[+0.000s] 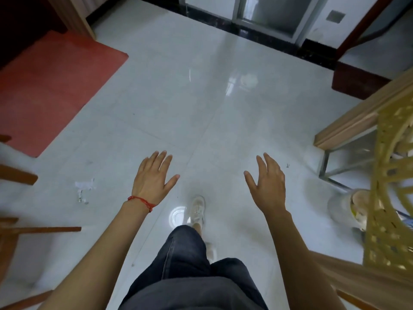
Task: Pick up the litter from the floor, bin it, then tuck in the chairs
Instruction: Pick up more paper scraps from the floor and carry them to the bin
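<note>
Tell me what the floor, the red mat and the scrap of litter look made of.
Floor: glossy glazed tile, mirror-like reflections and grout lines. Red mat: matte, probably rubber or felt; no sheen. Litter: likely torn white paper, ragged edges.

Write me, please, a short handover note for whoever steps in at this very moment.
Left hand: open, holding nothing, above the floor.
Right hand: open, holding nothing.
Litter: white paper scraps lie on the tiles to the left of the left hand, near the wooden chair legs.
A bin stands at the right, beside the yellow lattice frame.
Done: nothing that shows; the scraps are still on the floor.
Left: pick up the scraps, bin them, tuck in the chairs.
</note>
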`<state>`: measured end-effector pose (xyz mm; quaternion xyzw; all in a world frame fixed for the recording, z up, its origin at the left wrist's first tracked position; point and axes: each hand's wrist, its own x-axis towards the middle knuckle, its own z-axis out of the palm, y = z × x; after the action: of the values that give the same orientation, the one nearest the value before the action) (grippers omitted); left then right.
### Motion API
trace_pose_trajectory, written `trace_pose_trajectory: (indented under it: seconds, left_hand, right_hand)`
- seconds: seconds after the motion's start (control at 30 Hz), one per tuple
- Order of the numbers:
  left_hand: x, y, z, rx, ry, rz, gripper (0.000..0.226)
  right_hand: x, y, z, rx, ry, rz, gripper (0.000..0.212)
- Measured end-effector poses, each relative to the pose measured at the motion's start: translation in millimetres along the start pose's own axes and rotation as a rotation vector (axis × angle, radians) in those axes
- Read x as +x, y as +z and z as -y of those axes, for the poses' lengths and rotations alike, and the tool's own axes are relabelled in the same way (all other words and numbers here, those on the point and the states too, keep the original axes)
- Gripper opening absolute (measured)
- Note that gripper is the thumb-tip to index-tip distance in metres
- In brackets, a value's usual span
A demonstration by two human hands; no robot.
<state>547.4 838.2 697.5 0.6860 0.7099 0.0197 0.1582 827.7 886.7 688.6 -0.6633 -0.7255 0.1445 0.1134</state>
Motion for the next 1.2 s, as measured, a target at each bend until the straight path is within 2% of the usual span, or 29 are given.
trace_pose_trajectory:
  seconds: [0.07,0.17,0.43,0.67,0.87,1.0,1.2]
  left_hand:
    - [26.4,-5.1,10.7,-0.009,-0.036,-0.012,0.080]
    - [58.6,-17.2,26.5,-0.015,-0.073,-0.025,0.089]
    - [105.8,-49.8,82.8,-0.084,-0.270,-0.097,0.093]
    - [118.6,-55.6,134.1,-0.107,-0.537,-0.136,0.077]
    - [153.5,-69.4,170.7,-0.130,-0.746,-0.190,0.075]
    - [176.2,-82.0,192.5,-0.151,-0.877,-0.233,0.064]
    - [190.8,-90.6,224.7,-0.214,-1.049,-0.238,0.071]
  right_hand:
    - [33.5,2.3,11.5,-0.001,-0.031,0.013,0.053]
    - [82.1,3.8,29.2,-0.023,-0.102,0.016,0.053]
    - [194.1,19.3,102.1,-0.012,-0.307,0.060,0.053]
    - [275.1,60.5,189.6,0.021,-0.571,0.177,0.053]
    - [355.2,90.6,261.7,0.030,-0.775,0.276,0.053]
    - [404.5,102.2,308.0,0.037,-0.893,0.321,0.052]
    - [441.5,135.7,386.3,0.018,-1.051,0.415,0.052]
